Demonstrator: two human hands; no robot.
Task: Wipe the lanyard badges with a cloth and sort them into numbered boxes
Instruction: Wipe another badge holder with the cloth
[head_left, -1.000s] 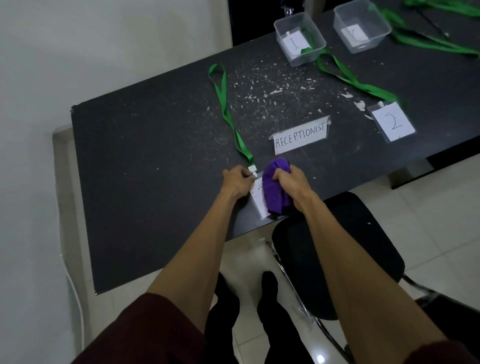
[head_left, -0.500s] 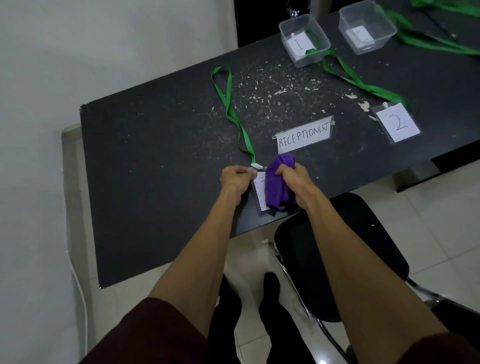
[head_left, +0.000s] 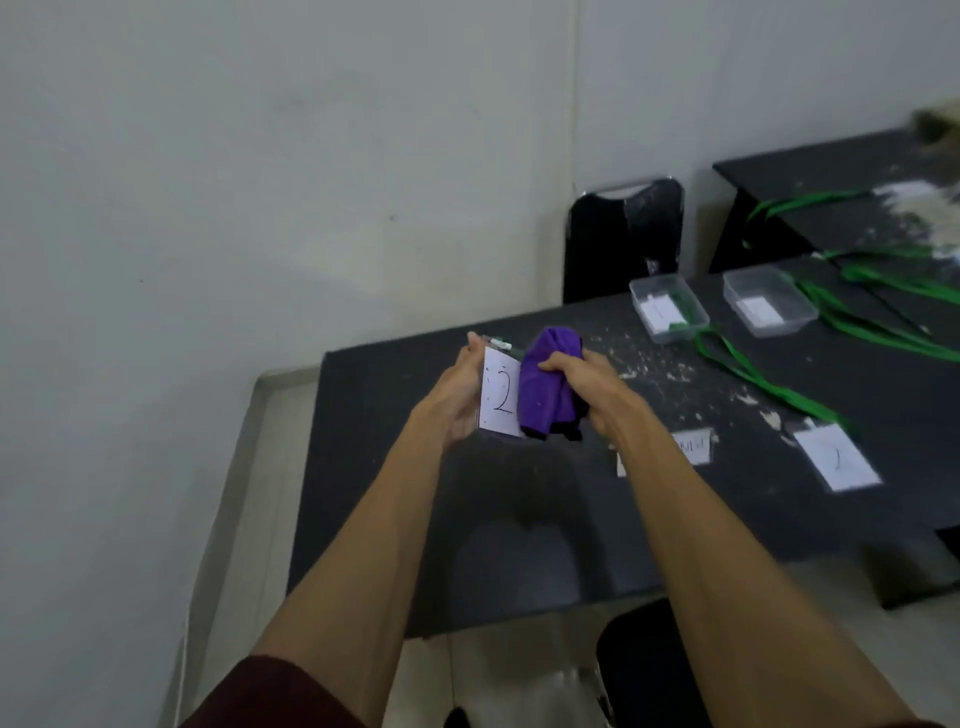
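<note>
My left hand (head_left: 460, 395) holds a white badge marked "2" (head_left: 500, 397) upright above the black table (head_left: 395, 499). My right hand (head_left: 584, 387) grips a bunched purple cloth (head_left: 548, 384) pressed against the badge's right side. Its green lanyard is almost hidden behind the hands. Another "2" badge (head_left: 837, 457) with a green lanyard (head_left: 769, 387) lies at the right. Two clear boxes stand farther back: the left box (head_left: 667, 307) holds a white card and some green strap, the right box (head_left: 769, 302) holds a white label.
A white name card (head_left: 693, 448) lies partly behind my right forearm. White flakes are scattered over the tabletop. A black chair (head_left: 623, 236) stands against the wall behind the table. More green lanyards (head_left: 883, 275) lie on a second table at far right.
The badge has been lifted off the table's near edge and is held up in the air with the cloth against it. My head has tilted up, bringing the wall and chair into view.
</note>
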